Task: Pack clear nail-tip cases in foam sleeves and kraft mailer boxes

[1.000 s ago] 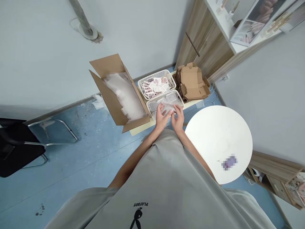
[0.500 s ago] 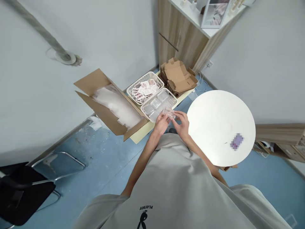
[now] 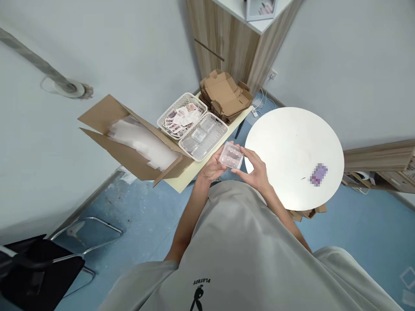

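Between my two hands is a small clear plastic box point(image 3: 231, 156), its lid side turned up, with rows of small pale pink pieces showing through it. My left hand point(image 3: 212, 167) grips the box along its left side. On the opposite side my right hand point(image 3: 256, 169) curls round it, thumb at the near edge and fingers at the far edge. Just beyond my hands stands a white basket point(image 3: 223, 137) of clear plastic boxes. Behind that, a second white basket point(image 3: 161, 121) holds a heap of printed cards point(image 3: 183, 118).
Left of the baskets is an open carton point(image 3: 129, 160) with white foam-like wrapping point(image 3: 142, 141). Folded cardboard boxes point(image 3: 225, 93) are stacked at the table's back. A round white table point(image 3: 288, 147) stands right, a black chair point(image 3: 42, 272) lower left, a wooden cabinet point(image 3: 240, 52) behind.
The clear box has been turned so its broad face points up, and my hands have spread to its sides. The whole view has shifted, with the surroundings sliding left.
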Demonstrator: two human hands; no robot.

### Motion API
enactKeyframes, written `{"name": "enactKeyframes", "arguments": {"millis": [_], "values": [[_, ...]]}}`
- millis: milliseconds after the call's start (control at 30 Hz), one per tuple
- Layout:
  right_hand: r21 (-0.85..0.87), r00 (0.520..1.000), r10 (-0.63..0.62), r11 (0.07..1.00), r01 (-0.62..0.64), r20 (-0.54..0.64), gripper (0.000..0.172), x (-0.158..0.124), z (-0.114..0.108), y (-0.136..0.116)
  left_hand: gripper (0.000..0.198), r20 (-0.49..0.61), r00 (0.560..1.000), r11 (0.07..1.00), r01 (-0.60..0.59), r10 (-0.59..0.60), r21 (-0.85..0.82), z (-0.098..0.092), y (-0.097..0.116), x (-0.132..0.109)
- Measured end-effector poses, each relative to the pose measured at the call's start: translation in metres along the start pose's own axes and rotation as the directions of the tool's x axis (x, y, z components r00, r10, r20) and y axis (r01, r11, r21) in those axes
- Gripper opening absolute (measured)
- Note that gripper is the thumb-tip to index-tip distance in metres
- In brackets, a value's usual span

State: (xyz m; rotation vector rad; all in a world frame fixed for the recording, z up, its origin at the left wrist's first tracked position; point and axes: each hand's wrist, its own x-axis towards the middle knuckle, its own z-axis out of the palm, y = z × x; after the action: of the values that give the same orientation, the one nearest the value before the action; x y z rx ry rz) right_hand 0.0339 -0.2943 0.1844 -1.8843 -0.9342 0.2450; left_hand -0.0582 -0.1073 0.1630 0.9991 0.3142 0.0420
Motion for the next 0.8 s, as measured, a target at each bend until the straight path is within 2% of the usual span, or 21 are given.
{"name": "enactKeyframes", "arguments": {"millis": [100, 233, 400, 600, 800], "values": [[-0.040, 0.997, -0.006, 0.999, 0.003, -0.076, 0.078, -0.018, -0.025, 0.009, 0.106, 0.040, 0.999, 0.999, 0.026, -0.027, 0.027, 0.030, -0.007, 0.011], [-0.085, 0.984, 0.005, 0.996, -0.021, -0.177, 0.073, -0.050, -0.061, 0.022, 0.130, 0.091, 0.989, 0.993, 0.109, -0.112, 0.036, 0.076, -0.028, 0.024], [-0.085, 0.966, 0.069, 0.992, -0.092, -0.248, 0.068, -0.093, -0.101, 0.043, 0.124, 0.169, 0.979, 0.994, 0.112, -0.110, 0.000, 0.127, -0.066, 0.036], [-0.121, 0.933, 0.106, 0.980, -0.155, -0.343, 0.060, -0.129, -0.124, 0.080, 0.108, 0.238, 0.955, 0.983, 0.185, -0.179, -0.002, 0.164, -0.111, 0.057], [-0.153, 0.896, 0.148, 0.961, -0.230, -0.418, 0.053, -0.144, -0.132, 0.094, 0.089, 0.259, 0.946, 0.975, 0.215, -0.194, -0.056, 0.189, -0.137, 0.071]]}}
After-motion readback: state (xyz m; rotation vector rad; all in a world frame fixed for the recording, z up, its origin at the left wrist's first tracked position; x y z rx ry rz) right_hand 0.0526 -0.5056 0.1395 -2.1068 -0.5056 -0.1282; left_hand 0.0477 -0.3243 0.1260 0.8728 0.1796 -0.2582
